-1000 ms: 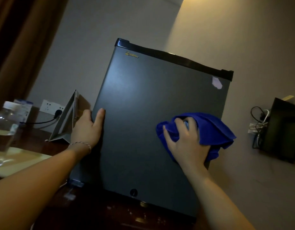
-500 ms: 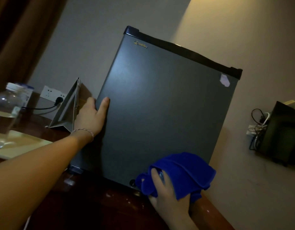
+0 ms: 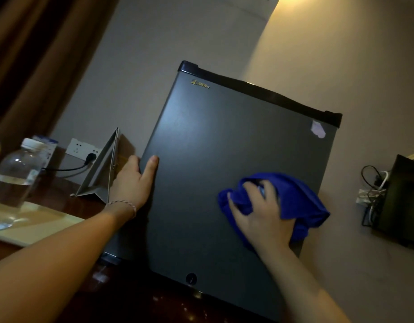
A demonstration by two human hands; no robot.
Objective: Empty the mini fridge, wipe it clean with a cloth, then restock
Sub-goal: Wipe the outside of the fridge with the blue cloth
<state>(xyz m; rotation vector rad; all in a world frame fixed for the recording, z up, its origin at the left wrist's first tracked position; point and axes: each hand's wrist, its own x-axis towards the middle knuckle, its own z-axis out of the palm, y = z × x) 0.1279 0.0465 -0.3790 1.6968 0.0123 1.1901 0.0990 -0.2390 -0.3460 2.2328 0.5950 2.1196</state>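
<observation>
A dark grey mini fridge [image 3: 213, 171] stands on a dark wooden table with its door closed, a small logo at the top left and a pale sticker at the top right. My left hand [image 3: 131, 183] is braced on the fridge's left edge, thumb resting on the door face. My right hand [image 3: 262, 217] presses a bunched blue cloth [image 3: 301, 201] against the right half of the door, near its right edge.
A clear water bottle [image 3: 14, 180] stands on a pale tray [image 3: 38, 224] at the left. A folded card stand [image 3: 101, 173] leans beside the fridge, below a wall socket [image 3: 82, 149] with a plugged cable. A dark box with tangled cables [image 3: 402, 197] hangs on the right wall.
My right hand swept the blue cloth down to the door's lower edge, then back up to the right middle. My left hand stayed on the fridge's left edge.
</observation>
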